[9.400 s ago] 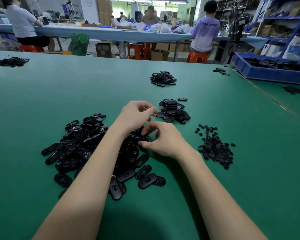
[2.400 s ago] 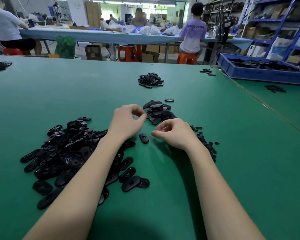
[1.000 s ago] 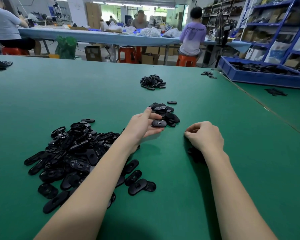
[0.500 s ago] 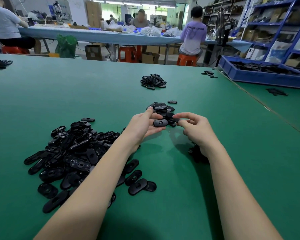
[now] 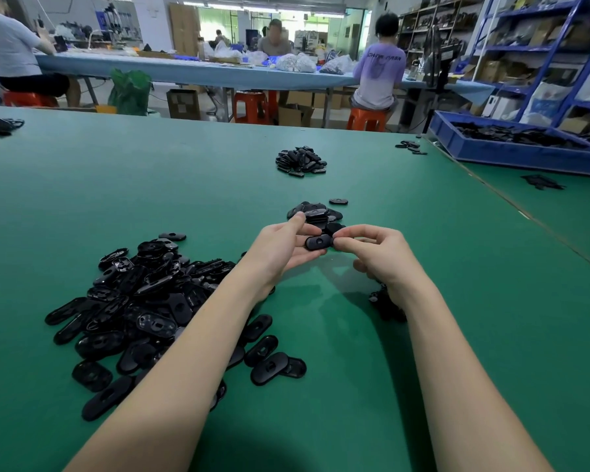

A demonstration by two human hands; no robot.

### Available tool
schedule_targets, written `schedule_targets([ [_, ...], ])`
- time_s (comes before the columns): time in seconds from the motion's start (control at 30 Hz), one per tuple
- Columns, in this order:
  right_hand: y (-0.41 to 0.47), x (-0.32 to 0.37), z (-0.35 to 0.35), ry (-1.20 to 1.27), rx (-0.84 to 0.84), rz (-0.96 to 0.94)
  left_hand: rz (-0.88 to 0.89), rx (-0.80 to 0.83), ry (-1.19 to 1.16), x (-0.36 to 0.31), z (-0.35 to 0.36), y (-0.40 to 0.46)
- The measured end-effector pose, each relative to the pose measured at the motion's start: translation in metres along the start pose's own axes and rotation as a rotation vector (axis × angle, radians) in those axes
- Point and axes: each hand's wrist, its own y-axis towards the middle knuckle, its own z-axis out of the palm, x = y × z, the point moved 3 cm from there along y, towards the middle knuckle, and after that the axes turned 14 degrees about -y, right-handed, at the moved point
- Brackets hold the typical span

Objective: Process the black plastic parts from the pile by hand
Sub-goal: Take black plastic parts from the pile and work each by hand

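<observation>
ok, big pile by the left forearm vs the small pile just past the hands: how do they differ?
The big pile holds far more parts than the small pile. The big pile sprawls loosely, strays at its edges; the small pile is compact. The big pile lies partly under the left forearm; the small pile sits just beyond the left hand and right hand. Both are black oval parts on the green table.

Two hands (image 5: 283,248), one held part (image 5: 318,242), perhaps six heaps of black parts (image 5: 143,301), one blue tray (image 5: 511,153).

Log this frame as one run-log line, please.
stage: working one part | left hand: holds black part | right hand: pinches its right end | big pile: left on green table | small stack: behind hands
</observation>
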Motion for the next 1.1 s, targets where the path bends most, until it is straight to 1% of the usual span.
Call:
schedule_targets([
  [0.07,0.0012,0.0028,0.002,-0.033,-0.01,-0.028,0.013,0.037,0.04,0.0002,0.0,-0.0012],
  [0.17,0.0033,0.0053,0.0038,-0.162,-0.044,-0.055,0.047,0.082,0.131,-0.0009,-0.0016,-0.004],
  [0.27,0.0037,0.0055,0.0046,-0.18,-0.06,-0.079,0.06,0.104,0.179,-0.0008,-0.0024,-0.0046],
  [0.47,0.0037,0.0094,0.0034,-0.216,-0.087,-0.101,0.063,0.117,0.184,0.0014,-0.0021,-0.0038],
  [0.67,0.0017,0.0098,0.0071,-0.178,-0.118,-0.031,0.062,0.112,0.134,0.0007,-0.001,-0.0051],
  [0.9,-0.0011,0.0089,0.0051,-0.082,-0.049,0.034,0.057,0.159,0.183,0.0014,-0.0021,-0.0061],
  [1.0,-0.0018,0.0064,0.0017,-0.045,-0.051,0.093,0.053,0.174,0.179,0.0008,-0.0008,-0.0069],
  [1.1,-0.002,0.004,0.003,-0.025,-0.019,0.133,0.039,0.176,0.18,0.0006,-0.0012,-0.008],
])
